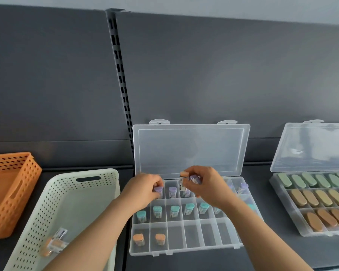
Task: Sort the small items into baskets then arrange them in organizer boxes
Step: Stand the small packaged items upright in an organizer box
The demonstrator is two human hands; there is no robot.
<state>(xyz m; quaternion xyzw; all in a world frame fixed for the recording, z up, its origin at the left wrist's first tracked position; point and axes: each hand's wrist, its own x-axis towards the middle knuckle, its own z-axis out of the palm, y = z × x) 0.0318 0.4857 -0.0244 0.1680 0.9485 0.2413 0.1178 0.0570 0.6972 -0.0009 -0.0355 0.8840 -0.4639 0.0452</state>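
The left hand (145, 187) pinches a small purple-capped clear vial (158, 189) upright in the 10 o'clock corner cell of the clear plastic organizer box (209, 234), probably so its cap shows. The right hand (207, 184) grips an orange-capped vial (184, 179) and a second purple-capped vial (194, 178) over the far row, seemingly stock for later cells. The box keeps purple caps at 12 o'clock, teal-capped vials (174, 211) mid-row and two orange-capped ones (138, 239) at 7 o'clock. A pale perforated basket (98, 173) at 9 o'clock holds loose orange-capped vials (55, 243), and a second clear box (311, 145) at 3 o'clock holds oval pieces.
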